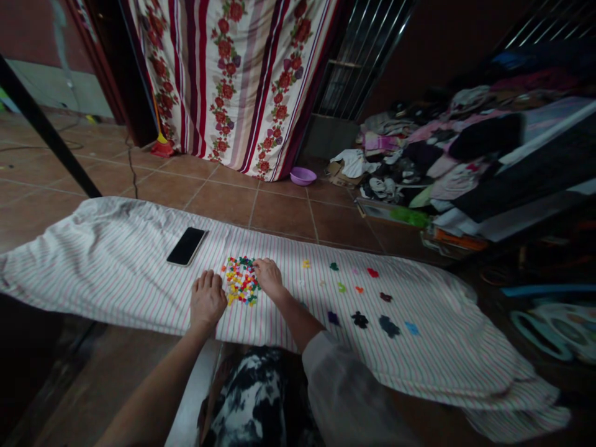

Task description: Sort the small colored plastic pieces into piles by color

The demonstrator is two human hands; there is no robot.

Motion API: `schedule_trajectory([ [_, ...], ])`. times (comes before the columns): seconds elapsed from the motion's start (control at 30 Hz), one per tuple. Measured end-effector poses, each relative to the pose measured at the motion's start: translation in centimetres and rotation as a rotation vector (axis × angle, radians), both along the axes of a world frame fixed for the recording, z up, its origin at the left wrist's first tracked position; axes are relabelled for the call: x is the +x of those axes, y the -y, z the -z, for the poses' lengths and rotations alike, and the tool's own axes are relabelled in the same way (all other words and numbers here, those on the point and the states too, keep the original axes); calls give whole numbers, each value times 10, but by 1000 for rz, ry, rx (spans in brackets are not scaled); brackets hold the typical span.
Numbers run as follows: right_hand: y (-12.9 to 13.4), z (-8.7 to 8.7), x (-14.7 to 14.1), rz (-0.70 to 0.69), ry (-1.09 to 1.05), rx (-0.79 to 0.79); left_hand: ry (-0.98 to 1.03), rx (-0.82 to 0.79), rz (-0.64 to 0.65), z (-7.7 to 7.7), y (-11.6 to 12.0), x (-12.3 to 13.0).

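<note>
A loose pile of small multicoloured plastic pieces lies on the striped cloth. My left hand rests palm down on the cloth at the pile's left edge, its fingers slightly bent and holding nothing visible. At the pile's upper right edge, my right hand has its fingertips pinched together among the pieces; what sits between them is too small to make out. To the right are small single-colour groups, among them yellow, red, black, dark grey and light blue.
A phone with a dark screen lies left of the pile. Beyond the cloth-covered surface are a tiled floor, a purple basin, a floral curtain and a heap of clothes. A dark pole slants at the left.
</note>
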State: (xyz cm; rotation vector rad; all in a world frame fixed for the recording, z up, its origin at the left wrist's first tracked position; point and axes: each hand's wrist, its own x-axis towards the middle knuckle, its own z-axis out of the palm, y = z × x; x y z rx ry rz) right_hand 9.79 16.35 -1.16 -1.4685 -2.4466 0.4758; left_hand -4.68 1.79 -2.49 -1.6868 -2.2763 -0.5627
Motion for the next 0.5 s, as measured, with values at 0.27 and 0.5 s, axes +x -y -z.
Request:
schedule_trajectory([
  [0.27, 2, 9, 6, 51, -246, -1, 6, -8, -8, -3, 0, 0],
  [0.5, 14, 15, 14, 187, -640, -198, -5, -2, 4, 0, 1, -2],
])
